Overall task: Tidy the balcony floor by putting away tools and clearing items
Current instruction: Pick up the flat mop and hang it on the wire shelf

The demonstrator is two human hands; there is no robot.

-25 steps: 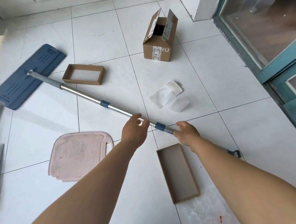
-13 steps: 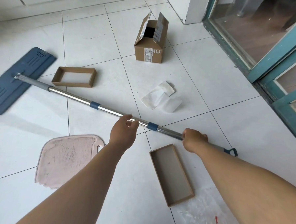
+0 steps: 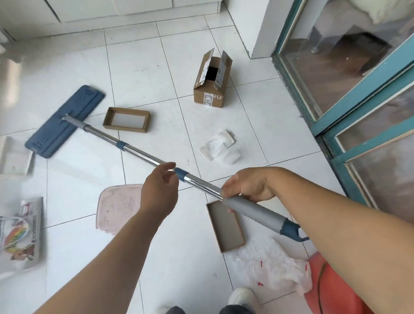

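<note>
1. While both hands are out front, the right hand [image 3: 249,187] is wrapped shut round the mop handle [image 3: 148,157], at the spot where the bare steel meets the grey foam sleeve [image 3: 254,213].
2. Left hand [image 3: 158,193] sits at the steel just before the blue collar [image 3: 180,173]; thumb and fingers are curled w/ a gap showing, so its grip looks loose (can't tell if it really clamps the pole).
3. Handle runs diagonally from lower right up to upper left, raised at the near end. Its blue hanging loop [image 3: 294,234] pokes out by the right forearm.
4. Blue mop head [image 3: 65,121] lies flat on the white tiled floor [image 3: 134,71], far left, still joined to the pole.
5. Other stuff on the floor:
   - shallow cardboard tray [image 3: 126,119] just right of the mop head
   - open cardboard box [image 3: 211,84] standing further back, flaps up
   - white paper pieces [image 3: 218,147] between box and hands
   - pink board [image 3: 118,207], partly hidden by the left forearm
   - second brown tray [image 3: 225,225] under the foam sleeve
   - crumpled clear plastic bag [image 3: 276,268] w/ red marks, near the feet
   - orange ball [image 3: 328,292] touching the bag's right edge
   - printed packet [image 3: 13,236] at far left, blurred.
6. Teal-framed glass door [image 3: 356,105] lines the right side.
</note>
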